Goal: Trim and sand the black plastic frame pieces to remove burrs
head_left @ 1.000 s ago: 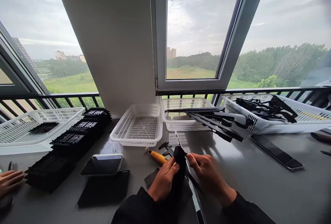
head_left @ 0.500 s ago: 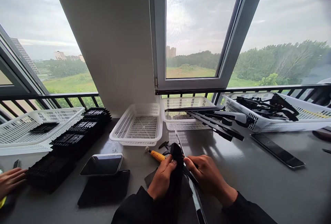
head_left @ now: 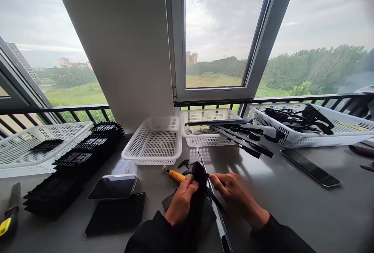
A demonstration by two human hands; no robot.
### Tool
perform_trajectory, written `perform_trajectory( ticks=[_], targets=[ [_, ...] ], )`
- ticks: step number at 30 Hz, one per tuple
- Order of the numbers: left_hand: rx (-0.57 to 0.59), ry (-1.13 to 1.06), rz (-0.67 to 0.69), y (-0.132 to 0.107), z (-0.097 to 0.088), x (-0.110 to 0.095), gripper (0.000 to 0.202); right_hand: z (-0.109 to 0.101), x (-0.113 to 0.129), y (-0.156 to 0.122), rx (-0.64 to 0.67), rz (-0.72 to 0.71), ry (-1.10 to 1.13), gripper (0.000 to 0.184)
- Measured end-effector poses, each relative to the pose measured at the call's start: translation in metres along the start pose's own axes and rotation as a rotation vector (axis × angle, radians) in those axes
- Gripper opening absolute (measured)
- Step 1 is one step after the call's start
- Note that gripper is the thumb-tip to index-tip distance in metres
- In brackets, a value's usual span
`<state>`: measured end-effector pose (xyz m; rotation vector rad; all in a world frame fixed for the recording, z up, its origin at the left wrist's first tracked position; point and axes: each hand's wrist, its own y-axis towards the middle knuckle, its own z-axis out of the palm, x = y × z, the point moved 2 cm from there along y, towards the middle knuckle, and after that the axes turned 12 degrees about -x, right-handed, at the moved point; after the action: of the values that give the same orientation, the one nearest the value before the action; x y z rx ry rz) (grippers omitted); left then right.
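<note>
Seen from the head camera, a left hand (head_left: 181, 200) pinches a long black part (head_left: 199, 172) between thumb and fingers just below its blunt top, over a gray tabletop (head_left: 260, 179), while the right hand (head_left: 237, 195) closes thumb and fingertips on a slim dark implement (head_left: 207, 175), mostly hidden, at the part's right side. The part looks like light, stiff molded plastic, probably smooth enough to slip and easily scuffed along its edges; its sides near the top seem the surest hold. A yellow-handled tool (head_left: 176, 176) lies beyond the left hand.
</note>
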<state>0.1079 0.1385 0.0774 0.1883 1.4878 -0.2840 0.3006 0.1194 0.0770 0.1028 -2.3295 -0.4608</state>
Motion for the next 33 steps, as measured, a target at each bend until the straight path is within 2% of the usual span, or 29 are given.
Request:
perform_trajectory(
  ticks=[8, 15, 26, 29, 33],
  targets=[
    [0.053, -0.05, 0.041, 0.005, 0.0, 0.007, 0.049, -0.003, -0.005, 0.001, -0.062, 0.029, -0.008, 0.068],
    [0.013, -0.119, -0.014, 0.006, -0.003, 0.016, 0.049, 0.0, 0.004, -0.001, 0.035, -0.039, 0.029, 0.068],
    [0.015, -0.104, -0.01, 0.003, -0.003, 0.005, 0.047, -0.005, -0.005, 0.004, -0.024, 0.028, -0.015, 0.071],
    [0.002, -0.099, -0.033, 0.004, -0.003, 0.008, 0.05, -0.004, -0.001, 0.001, -0.048, -0.021, -0.015, 0.07],
    [-0.043, -0.024, 0.01, 0.004, -0.002, 0.01, 0.05, 0.003, 0.009, -0.006, -0.055, -0.145, -0.078, 0.065]
  ],
)
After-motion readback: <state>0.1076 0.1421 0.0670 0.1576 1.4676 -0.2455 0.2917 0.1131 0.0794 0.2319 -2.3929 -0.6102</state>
